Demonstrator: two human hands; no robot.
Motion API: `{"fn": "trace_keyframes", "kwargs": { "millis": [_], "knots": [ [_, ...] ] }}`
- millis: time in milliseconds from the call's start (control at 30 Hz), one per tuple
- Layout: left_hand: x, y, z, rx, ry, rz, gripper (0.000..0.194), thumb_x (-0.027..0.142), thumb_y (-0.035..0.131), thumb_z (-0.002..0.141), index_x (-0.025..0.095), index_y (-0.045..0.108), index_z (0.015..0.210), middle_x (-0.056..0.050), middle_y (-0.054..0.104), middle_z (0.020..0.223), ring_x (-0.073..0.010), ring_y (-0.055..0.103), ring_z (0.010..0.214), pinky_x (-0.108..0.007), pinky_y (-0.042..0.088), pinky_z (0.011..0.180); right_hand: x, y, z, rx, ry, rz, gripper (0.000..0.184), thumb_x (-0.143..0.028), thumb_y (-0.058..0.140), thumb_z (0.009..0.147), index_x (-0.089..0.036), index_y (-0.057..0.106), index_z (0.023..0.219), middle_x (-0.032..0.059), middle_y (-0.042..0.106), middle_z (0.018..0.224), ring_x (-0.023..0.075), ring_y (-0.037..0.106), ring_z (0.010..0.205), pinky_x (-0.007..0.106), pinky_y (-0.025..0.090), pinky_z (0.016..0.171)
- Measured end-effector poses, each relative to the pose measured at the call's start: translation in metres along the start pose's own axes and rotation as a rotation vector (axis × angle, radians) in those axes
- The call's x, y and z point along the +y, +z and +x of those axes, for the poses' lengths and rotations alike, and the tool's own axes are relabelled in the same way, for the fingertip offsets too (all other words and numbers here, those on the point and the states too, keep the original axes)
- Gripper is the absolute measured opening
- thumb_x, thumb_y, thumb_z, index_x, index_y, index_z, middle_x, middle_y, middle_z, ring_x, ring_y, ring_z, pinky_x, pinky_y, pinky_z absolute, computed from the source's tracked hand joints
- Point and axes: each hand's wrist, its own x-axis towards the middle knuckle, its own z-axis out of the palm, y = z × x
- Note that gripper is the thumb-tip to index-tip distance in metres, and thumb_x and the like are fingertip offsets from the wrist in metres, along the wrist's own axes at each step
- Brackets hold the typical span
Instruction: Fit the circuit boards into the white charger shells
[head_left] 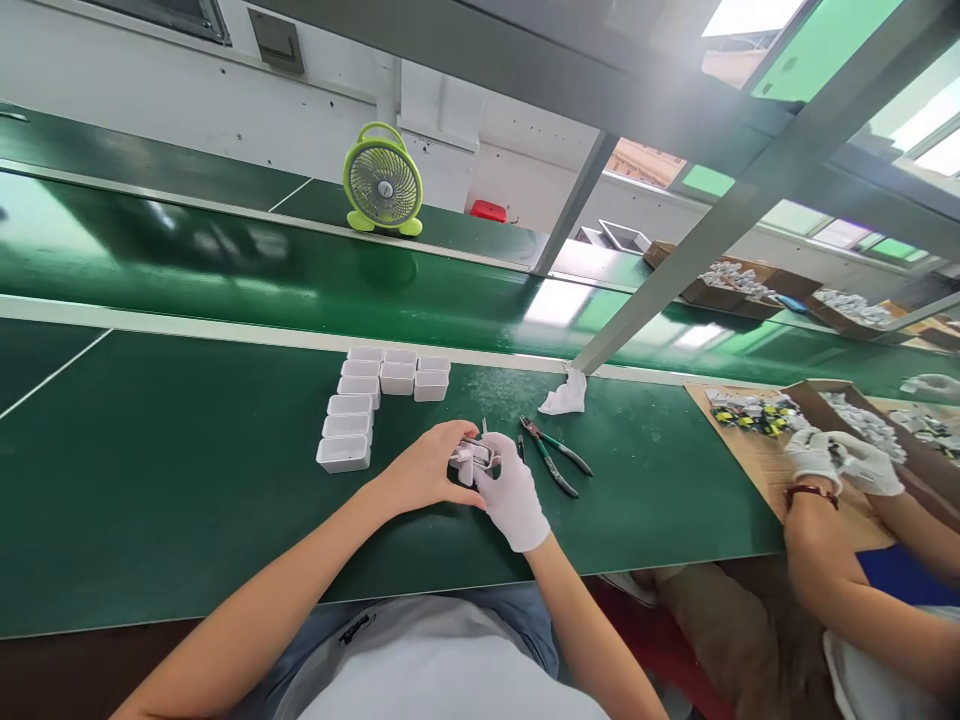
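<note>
Toward the left of the green bench (187, 480), I see white boxes (343, 453) standing in a bent, L-like group, with the fan (385, 188) upright beyond them. Next comes my bare left hand (431, 468), curved partly open, thumb and fingers around one side of the white part (472, 460). My gloved right hand (514, 495) grips its other side with bent fingers, so the part sits between both hands above the bench. Just right of that glove lie the pliers (551, 455), handles spread, with a crumpled cloth (566, 392) beyond. Farthest right, a co-worker's gloved hands (844, 460) are over cardboard (757, 465).
</note>
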Motion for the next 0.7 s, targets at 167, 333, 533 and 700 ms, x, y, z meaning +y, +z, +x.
{"fn": "trace_keyframes", "kwargs": {
  "millis": [167, 333, 533, 700],
  "knots": [
    [-0.002, 0.006, -0.001, 0.105, 0.028, 0.023, 0.047, 0.048, 0.079, 0.078, 0.021, 0.059, 0.111, -0.009, 0.064, 0.114, -0.0278, 0.062, 0.102, -0.042, 0.054, 0.087, 0.001, -0.002, 0.000, -0.007, -0.054, -0.021, 0.043, -0.019, 0.055, 0.082, -0.021, 0.054, 0.125, 0.0066, 0.072, 0.105, 0.0201, 0.068, 0.081, 0.033, 0.056, 0.076],
    [-0.006, 0.009, 0.003, 0.175, 0.022, -0.016, 0.054, 0.052, 0.081, 0.075, 0.023, 0.065, 0.118, -0.011, 0.065, 0.125, -0.0308, 0.061, 0.117, -0.044, 0.052, 0.100, 0.002, -0.006, 0.001, -0.019, -0.129, -0.039, 0.043, -0.014, 0.051, 0.079, -0.022, 0.056, 0.121, 0.0057, 0.071, 0.102, 0.0202, 0.066, 0.080, 0.033, 0.056, 0.075],
    [-0.005, 0.010, 0.012, 0.146, -0.035, -0.101, 0.058, 0.056, 0.083, 0.070, 0.022, 0.071, 0.115, -0.011, 0.071, 0.121, -0.0328, 0.064, 0.113, -0.048, 0.051, 0.101, 0.009, -0.001, 0.003, -0.051, -0.300, -0.021, 0.034, -0.013, 0.047, 0.089, -0.023, 0.060, 0.119, 0.0096, 0.068, 0.117, 0.0240, 0.065, 0.109, 0.041, 0.054, 0.096],
    [-0.010, 0.000, 0.011, 0.167, 0.009, -0.228, 0.069, 0.057, 0.088, 0.061, 0.023, 0.071, 0.119, -0.011, 0.071, 0.126, -0.0342, 0.063, 0.117, -0.047, 0.048, 0.104, 0.001, -0.009, 0.005, -0.075, -0.403, -0.039, 0.032, -0.011, 0.047, 0.091, -0.024, 0.063, 0.116, 0.0113, 0.067, 0.119, 0.0265, 0.064, 0.111, 0.044, 0.056, 0.093]
  ]
}}
